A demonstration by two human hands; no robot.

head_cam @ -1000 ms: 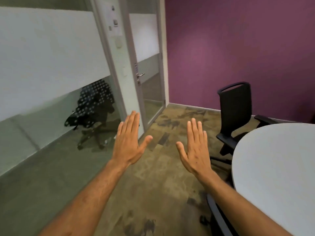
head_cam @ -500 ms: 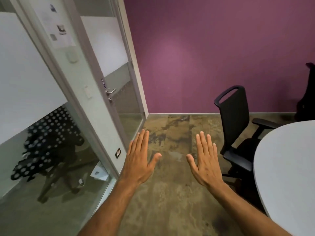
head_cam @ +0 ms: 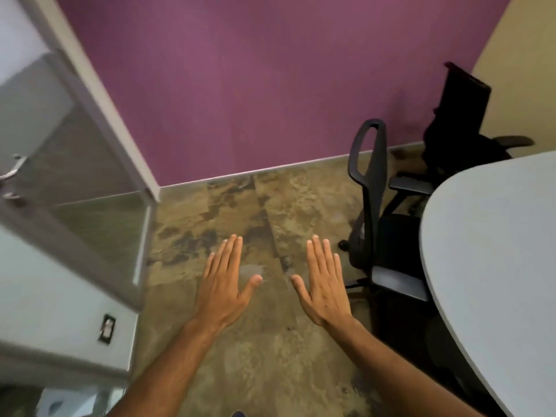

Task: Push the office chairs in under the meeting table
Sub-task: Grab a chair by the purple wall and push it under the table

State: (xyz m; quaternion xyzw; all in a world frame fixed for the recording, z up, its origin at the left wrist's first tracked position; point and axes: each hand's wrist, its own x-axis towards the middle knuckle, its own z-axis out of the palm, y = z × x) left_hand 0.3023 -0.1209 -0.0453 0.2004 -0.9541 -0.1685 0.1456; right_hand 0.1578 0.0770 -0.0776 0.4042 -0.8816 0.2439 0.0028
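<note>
Head cam, looking down and forward: both hands are stretched out in front, backs up, fingers straight and held together, thumbs angled in toward each other. The left hand [head_cam: 224,285] has a fully released grip, holding nothing and touching nothing, just hanging in the air over the floor. Same deal for the right hand [head_cam: 325,282], flat and loose, not in contact with anything, with a small gap between the two thumbs. Under them is a mottled brown-and-tan floor [head_cam: 240,212] that runs up to a purple wall [head_cam: 255,85] with a pale baseboard. On the left there's a glass door [head_cam: 69,164] in a grey frame with a metal handle, a bit blurred. The white desk [head_cam: 493,266] curves in from the right edge. I count two chairs: the near office chair [head_cam: 373,188] is black, seen side-on, with its seat and armrest right at the desk edge and its backrest standing clear of it; the far office chair [head_cam: 460,115] is also black, back in the corner where the purple wall meets a cream wall [head_cam: 523,55], behind the desk. Two hands, two chairs, one desk, one door.
</note>
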